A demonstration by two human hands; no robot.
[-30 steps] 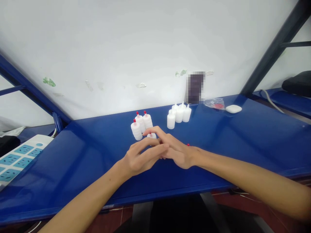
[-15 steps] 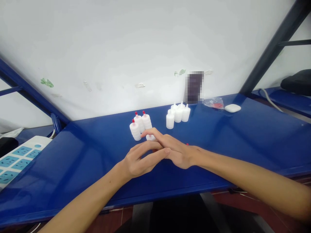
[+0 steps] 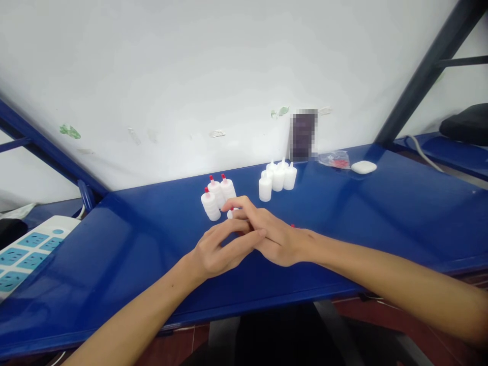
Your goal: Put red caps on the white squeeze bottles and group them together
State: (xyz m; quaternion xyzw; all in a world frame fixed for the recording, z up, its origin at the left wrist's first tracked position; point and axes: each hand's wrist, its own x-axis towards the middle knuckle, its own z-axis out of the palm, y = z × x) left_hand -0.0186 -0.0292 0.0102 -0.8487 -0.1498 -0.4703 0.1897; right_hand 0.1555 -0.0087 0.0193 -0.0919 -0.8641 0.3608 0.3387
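My two hands meet over the middle of the blue table [image 3: 381, 213]. My right hand [image 3: 274, 239] curls its fingers around a small white bottle [image 3: 230, 214], which is mostly hidden under the fingertips. My left hand [image 3: 217, 251] lies against the right hand with its fingers pressed together; what they pinch is hidden. Three white bottles with red caps [image 3: 215, 195] stand just behind the fingertips. Several white bottles without red caps [image 3: 276, 178] stand farther back to the right. A tiny red piece [image 3: 293, 225] shows behind my right hand.
A white and blue power strip [image 3: 26, 249] lies at the left edge. At the back right are a blurred dark object [image 3: 303, 134], a plastic bag with red pieces [image 3: 335, 161] and a small white case [image 3: 363, 166]. A dark frame post [image 3: 427, 71] slants up on the right.
My right fingers have curled in a little over the small bottle. The hands stay together in the same spot, and the view has shifted slightly.
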